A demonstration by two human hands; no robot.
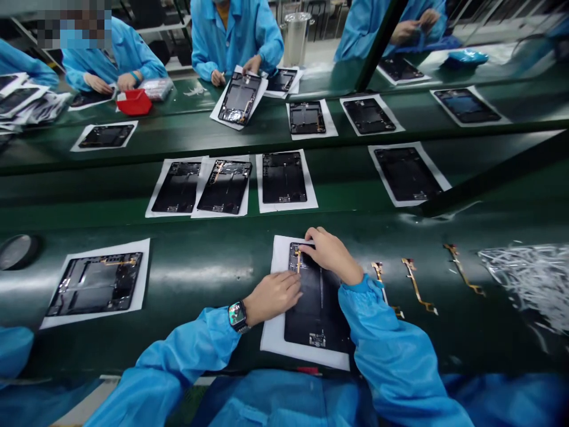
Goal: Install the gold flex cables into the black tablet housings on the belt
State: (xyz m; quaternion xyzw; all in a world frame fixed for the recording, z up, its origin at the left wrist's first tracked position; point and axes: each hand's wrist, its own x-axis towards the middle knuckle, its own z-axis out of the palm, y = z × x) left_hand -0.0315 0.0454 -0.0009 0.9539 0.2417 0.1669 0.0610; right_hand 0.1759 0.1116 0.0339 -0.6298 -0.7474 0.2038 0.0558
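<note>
A black tablet housing [306, 320] lies on a white sheet [273, 335] in front of me, its inner side up. A thin orange flex cable [299, 261] runs along its upper left part. My right hand [329, 255] reaches over the top edge, thumb and finger closed at the cable's upper end. From the left, my left hand [273, 295] rests over the housing's left edge, fingers together and bent, their tips at the cable's lower end. The fingertips partly hide the cable. My right sleeve covers the housing's right side.
Loose flex cables [416, 286] lie to the right, beside a heap of white strips [533, 284]. Another housing [100, 281] sits at the left near a round dark dish [18, 252]. Housings on sheets line the belt [342, 178]. Co-workers in blue smocks [237, 35] work opposite. A dark post [493, 172] slants at right.
</note>
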